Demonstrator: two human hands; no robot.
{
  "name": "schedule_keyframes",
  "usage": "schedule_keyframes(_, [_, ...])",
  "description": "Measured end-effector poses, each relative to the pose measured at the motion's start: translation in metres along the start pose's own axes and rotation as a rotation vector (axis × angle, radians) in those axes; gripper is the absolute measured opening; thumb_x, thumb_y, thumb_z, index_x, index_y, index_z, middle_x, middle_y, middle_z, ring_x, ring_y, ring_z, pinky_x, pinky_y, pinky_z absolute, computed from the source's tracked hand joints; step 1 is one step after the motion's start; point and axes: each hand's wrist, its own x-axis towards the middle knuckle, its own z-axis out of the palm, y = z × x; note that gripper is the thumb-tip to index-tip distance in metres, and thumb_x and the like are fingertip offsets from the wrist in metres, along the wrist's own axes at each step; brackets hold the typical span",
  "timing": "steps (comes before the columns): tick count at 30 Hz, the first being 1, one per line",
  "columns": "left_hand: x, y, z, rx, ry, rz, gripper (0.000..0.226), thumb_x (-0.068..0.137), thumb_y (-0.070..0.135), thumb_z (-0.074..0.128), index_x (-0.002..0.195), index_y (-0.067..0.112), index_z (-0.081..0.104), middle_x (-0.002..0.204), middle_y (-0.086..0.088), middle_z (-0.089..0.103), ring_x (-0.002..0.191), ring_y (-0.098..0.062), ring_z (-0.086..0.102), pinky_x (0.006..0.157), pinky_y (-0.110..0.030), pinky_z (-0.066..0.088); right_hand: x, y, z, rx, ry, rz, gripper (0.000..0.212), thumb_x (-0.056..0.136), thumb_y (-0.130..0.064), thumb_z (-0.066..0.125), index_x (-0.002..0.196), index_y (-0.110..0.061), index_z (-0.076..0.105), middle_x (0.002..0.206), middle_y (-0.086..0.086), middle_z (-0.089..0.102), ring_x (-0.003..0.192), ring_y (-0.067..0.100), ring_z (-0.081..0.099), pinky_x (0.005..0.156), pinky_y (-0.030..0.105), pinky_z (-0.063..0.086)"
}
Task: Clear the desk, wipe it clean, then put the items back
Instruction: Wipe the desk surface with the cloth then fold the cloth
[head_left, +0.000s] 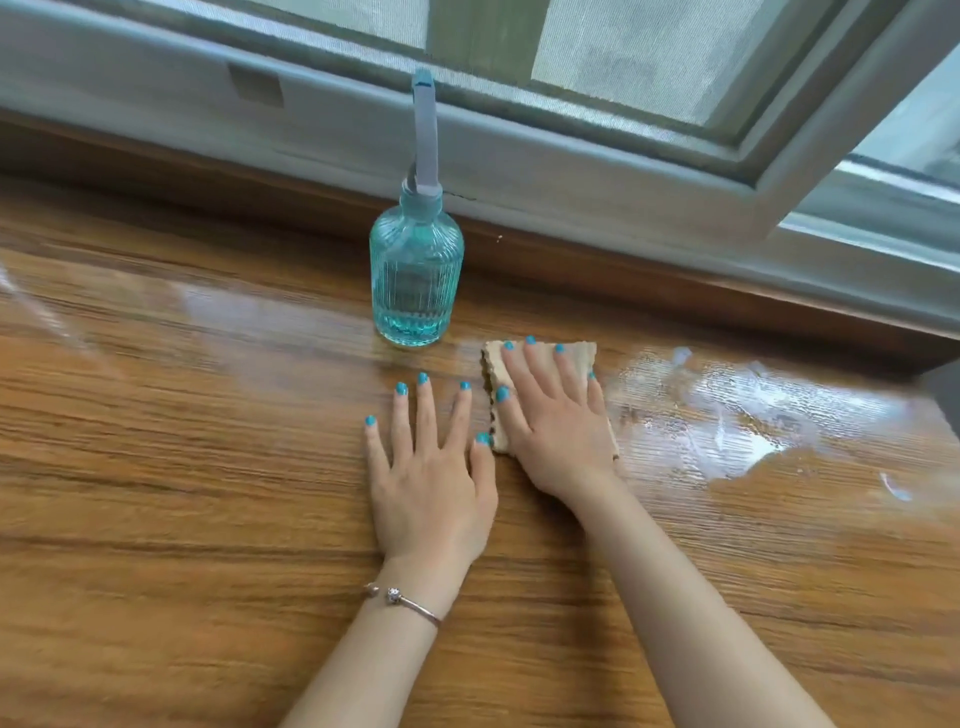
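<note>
Wood-grain desk (208, 467) fills my view, with a wet film glistening at right of centre. My right hand (558, 415) lies flat with straight fingers pressing the cloth (582, 353), just right of frame centre; my left hand (431, 478) rests flat and released on bare wood beside it, gripping nothing. I reckon the main risk is the spray bottle (415, 270) standing just above the cloth: a wide sweep to the upper left could knock it over. Streaks might dry if that wet patch (753, 415) gets missed. The cloth looks tan, folded small, with a scalloped dark-stitched left edge.
</note>
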Motion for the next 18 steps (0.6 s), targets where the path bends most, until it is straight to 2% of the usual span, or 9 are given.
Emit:
schedule_keyframes(3, [0.005, 0.001, 0.001, 0.017, 0.008, -0.017, 0.06, 0.094, 0.052, 0.018, 0.152, 0.038, 0.019, 0.161, -0.006, 0.016, 0.149, -0.027, 0.009, 0.118, -0.052, 0.004, 0.045, 0.006, -0.011, -0.005, 0.025, 0.004, 0.052, 0.103, -0.047, 0.018, 0.153, -0.041, 0.009, 0.163, -0.015, 0.004, 0.15, 0.017, -0.003, 0.12, 0.051, 0.005])
schedule_keyframes(5, [0.004, 0.0, 0.003, 0.017, -0.025, -0.008, 0.061, 0.094, 0.057, 0.014, 0.152, 0.039, 0.011, 0.162, -0.005, 0.009, 0.15, -0.026, 0.003, 0.118, -0.052, 0.001, 0.059, 0.004, -0.014, 0.048, 0.018, 0.066, 0.052, 0.103, -0.047, 0.016, 0.154, -0.04, 0.008, 0.163, -0.013, 0.004, 0.15, 0.017, -0.004, 0.12, 0.05, 0.003])
schedule_keyframes(7, [0.003, 0.001, 0.003, 0.021, -0.051, 0.002, 0.062, 0.094, 0.059, 0.013, 0.152, 0.039, 0.008, 0.163, -0.005, 0.006, 0.15, -0.026, 0.001, 0.118, -0.053, 0.001, 0.033, 0.002, -0.007, 0.053, 0.014, 0.074, 0.052, 0.103, -0.046, 0.016, 0.153, -0.041, 0.005, 0.163, -0.014, 0.0, 0.15, 0.016, -0.008, 0.12, 0.049, -0.001])
schedule_keyframes(10, [0.003, -0.001, 0.0, 0.035, -0.044, -0.002, 0.064, 0.093, 0.059, 0.014, 0.153, 0.038, 0.01, 0.162, -0.006, 0.008, 0.15, -0.028, 0.002, 0.118, -0.054, 0.004, -0.02, 0.01, -0.001, 0.016, 0.017, -0.015, 0.051, 0.103, -0.048, 0.018, 0.152, -0.045, 0.003, 0.162, -0.019, -0.002, 0.15, 0.013, -0.011, 0.119, 0.046, -0.002])
schedule_keyframes(12, [0.004, -0.001, -0.002, 0.028, -0.052, 0.006, 0.064, 0.093, 0.06, 0.012, 0.153, 0.039, 0.007, 0.163, -0.006, 0.005, 0.15, -0.027, 0.0, 0.118, -0.054, 0.002, 0.004, 0.03, -0.007, 0.011, 0.005, -0.059, 0.05, 0.103, -0.049, 0.019, 0.151, -0.047, 0.007, 0.162, -0.019, 0.002, 0.15, 0.013, -0.006, 0.119, 0.046, 0.001])
schedule_keyframes(15, [0.004, -0.002, -0.004, 0.012, -0.069, 0.01, 0.062, 0.095, 0.062, 0.01, 0.152, 0.041, 0.0, 0.163, -0.004, -0.003, 0.15, -0.025, -0.006, 0.119, -0.052, -0.001, 0.06, 0.045, -0.023, 0.022, 0.022, 0.04, 0.05, 0.102, -0.051, 0.013, 0.151, -0.045, 0.011, 0.161, -0.015, 0.009, 0.149, 0.018, 0.003, 0.118, 0.054, 0.008])
schedule_keyframes(18, [0.003, -0.001, -0.005, 0.018, -0.076, 0.002, 0.063, 0.094, 0.064, 0.01, 0.152, 0.041, -0.002, 0.163, -0.003, -0.005, 0.149, -0.024, -0.009, 0.119, -0.051, -0.001, 0.03, 0.039, -0.013, 0.034, 0.041, 0.101, 0.051, 0.102, -0.049, 0.015, 0.152, -0.043, 0.006, 0.163, -0.014, 0.003, 0.15, 0.017, -0.004, 0.119, 0.05, 0.003])
